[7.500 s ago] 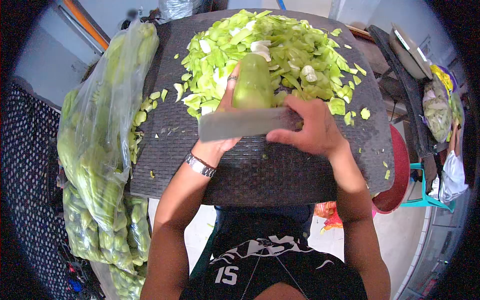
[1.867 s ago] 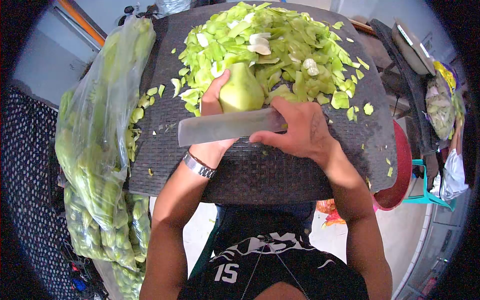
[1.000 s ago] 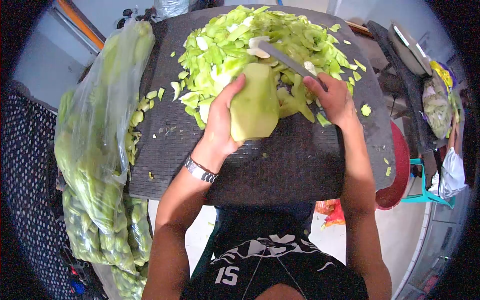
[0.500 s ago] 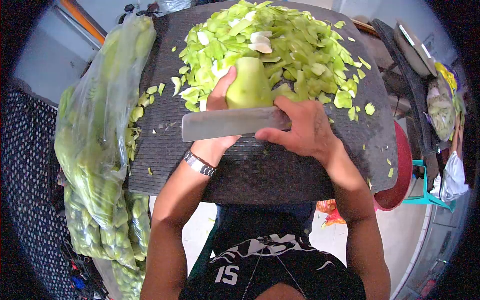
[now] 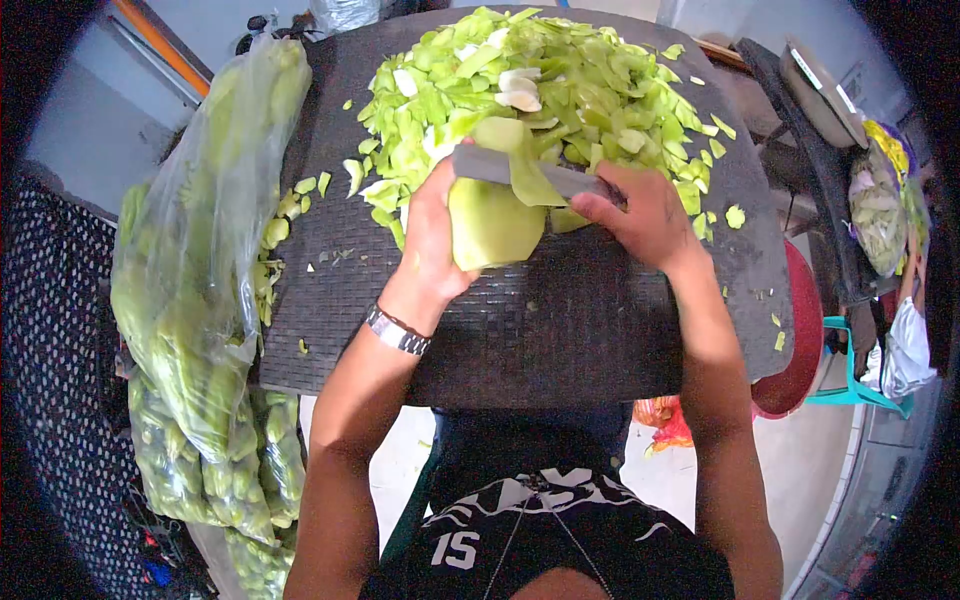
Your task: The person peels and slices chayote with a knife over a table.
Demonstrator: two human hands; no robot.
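Observation:
A large pale green vegetable [image 5: 495, 225], partly peeled, is held above the dark woven-pattern tabletop [image 5: 560, 345]. My left hand [image 5: 432, 235] is closed round its left side, a metal watch on the wrist. In my right hand [image 5: 650, 215] is a knife [image 5: 482, 164] with a broad rectangular blade, its handle mostly hidden by my fingers. The blade lies across the upper part of the vegetable. A wide strip of peel [image 5: 532, 175] hangs over the blade toward me. Just beyond my hands spreads a heap of green peelings [image 5: 600, 90].
Clear plastic bags [image 5: 190, 270] full of green vegetables stand along the table's left side. Loose peel scraps [image 5: 285, 210] lie near the left edge. To the right are a red tub [image 5: 795, 350], a teal stool [image 5: 855, 380] and hanging bags [image 5: 880, 210].
The knife has moved away from me, up onto the vegetable, and a peel strip now hangs over its blade. The vegetable's near end has come lower, toward me.

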